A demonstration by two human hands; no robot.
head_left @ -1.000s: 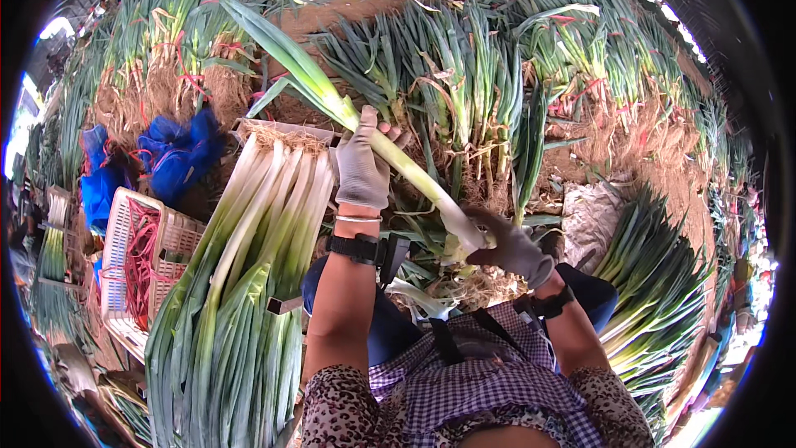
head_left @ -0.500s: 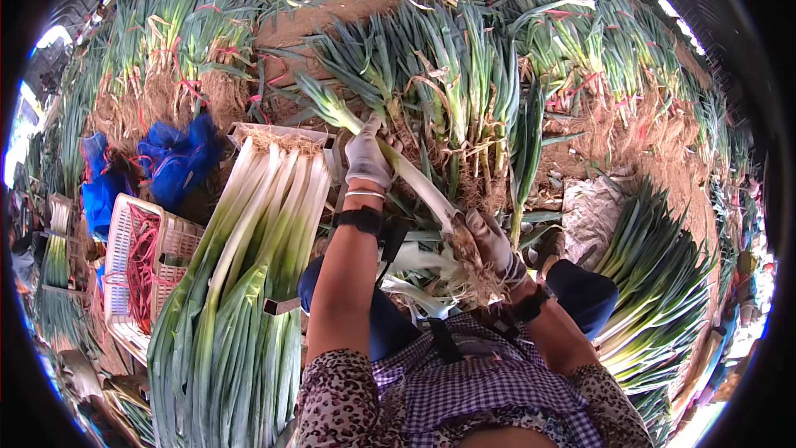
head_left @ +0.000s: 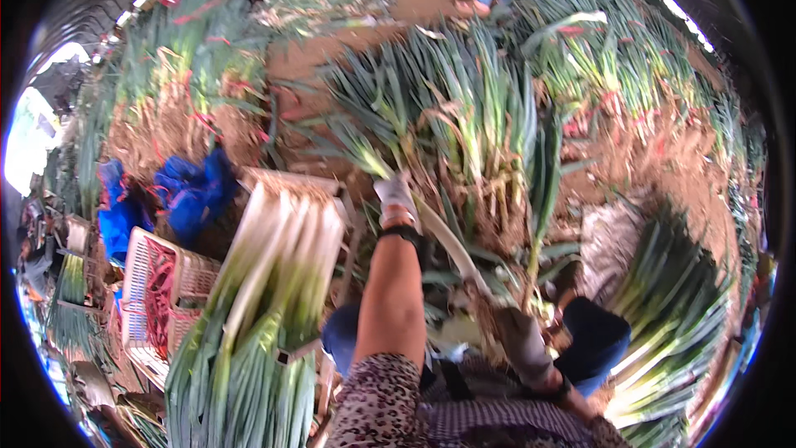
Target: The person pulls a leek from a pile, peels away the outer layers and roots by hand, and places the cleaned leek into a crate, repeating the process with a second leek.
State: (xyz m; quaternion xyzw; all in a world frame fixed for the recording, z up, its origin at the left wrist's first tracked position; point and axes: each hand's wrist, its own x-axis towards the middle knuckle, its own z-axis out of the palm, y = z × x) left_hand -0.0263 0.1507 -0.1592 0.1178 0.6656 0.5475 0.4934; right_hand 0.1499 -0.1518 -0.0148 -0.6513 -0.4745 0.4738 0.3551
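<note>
Leek (head_left: 444, 241) runs slantwise across the middle, left hand (head_left: 395, 197) gripping it at its far, leafy end and right hand (head_left: 521, 340) clamped on its near root end, beside the trimmed stack (head_left: 278, 282).

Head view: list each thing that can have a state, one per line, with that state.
Left hand: gloved, gripping the leek's upper stalk.
Right hand: gloved, gripping the leek's root end.
Leek: held slantwise between both hands.
Stacked leeks: cleaned, lying side by side on a rack.
White basket: tilted, red bands inside.
Blue cloth: crumpled on the ground.
</note>
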